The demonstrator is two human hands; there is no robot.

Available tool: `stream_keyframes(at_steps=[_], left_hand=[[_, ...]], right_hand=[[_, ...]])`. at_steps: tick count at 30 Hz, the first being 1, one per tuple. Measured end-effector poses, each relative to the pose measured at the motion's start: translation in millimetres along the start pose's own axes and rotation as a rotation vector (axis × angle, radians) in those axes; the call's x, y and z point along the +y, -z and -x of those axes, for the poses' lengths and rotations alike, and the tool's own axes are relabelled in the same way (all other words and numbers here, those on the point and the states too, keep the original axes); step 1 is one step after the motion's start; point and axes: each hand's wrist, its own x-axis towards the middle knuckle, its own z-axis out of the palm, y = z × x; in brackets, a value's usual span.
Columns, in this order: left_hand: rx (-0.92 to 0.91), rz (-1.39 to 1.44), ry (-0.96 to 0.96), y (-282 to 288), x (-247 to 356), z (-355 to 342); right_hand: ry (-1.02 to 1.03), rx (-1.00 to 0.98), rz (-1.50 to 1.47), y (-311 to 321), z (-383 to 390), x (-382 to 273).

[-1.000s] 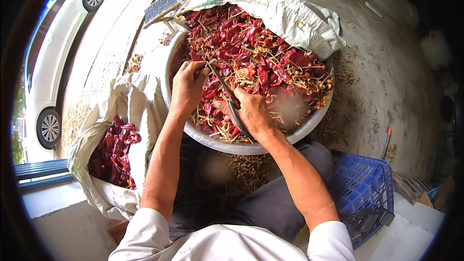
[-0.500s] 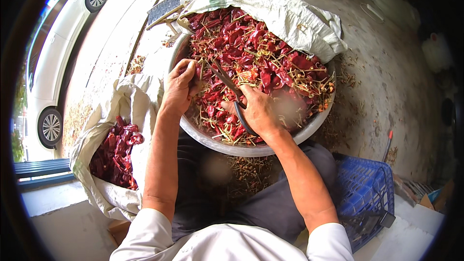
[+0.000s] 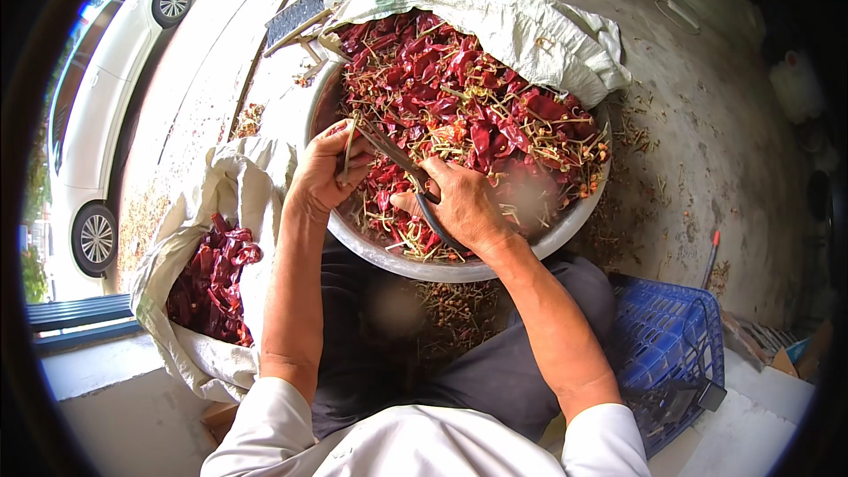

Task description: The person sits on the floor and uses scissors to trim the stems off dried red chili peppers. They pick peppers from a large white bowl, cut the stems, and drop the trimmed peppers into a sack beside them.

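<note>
My left hand (image 3: 325, 170) is closed, thumb and fingers pinching a pale chili stem (image 3: 351, 143); whether a pod hangs from it is hidden by the fingers. My right hand (image 3: 465, 203) grips a pair of scissors (image 3: 395, 151) with dark handles. Their blades point up and left, with the tips right beside the stem in my left hand. Both hands hover over a wide metal basin (image 3: 389, 265) heaped with dried red chilies (image 3: 397, 71), mixed with loose stems. At the lower left, a white woven sack (image 3: 159, 278) holds red chili pods (image 3: 212, 278).
Another white woven sack (image 3: 495, 13) drapes over the basin's far rim. A blue plastic crate (image 3: 667, 327) stands at my right, near a red-tipped stick (image 3: 712, 256). Stem scraps litter the floor. A white car (image 3: 106, 115) is parked outside at the left.
My left hand has opened its curl somewhat and now shows a pale stem upright between its fingers. The scissors have shifted slightly left, their tips meeting that hand.
</note>
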Motion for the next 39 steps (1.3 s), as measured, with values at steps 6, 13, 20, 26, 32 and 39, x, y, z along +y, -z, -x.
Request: stream_keyframes(at_steps=[6,13,20,26,32,39], left_hand=[[-0.018,-0.157,0.005,-2.0,-1.5,1.3],[-0.045,0.001,0.012,9.2,2.0,-2.5],[-0.058,-0.019,0.036,10.2,3.2,-2.6],[-0.002,-0.234,0.031,2.5,1.4,0.8],[0.095,-0.495,-0.096,-9.8,-9.6,0.8],[0.039,-0.583,-0.138,-16.6,-11.9,2.5]], right_hand=[[0.042,0.019,0.009,-2.0,-0.1,4.1],[0.009,-0.011,0.022,1.3,2.2,3.9],[0.005,-0.002,-0.022,-1.7,0.4,6.2],[0.038,0.026,0.046,-0.7,-0.4,7.7],[-0.086,0.056,-0.053,-6.2,-1.3,1.0],[-0.130,0.012,-0.215,0.1,-2.1,-10.0]])
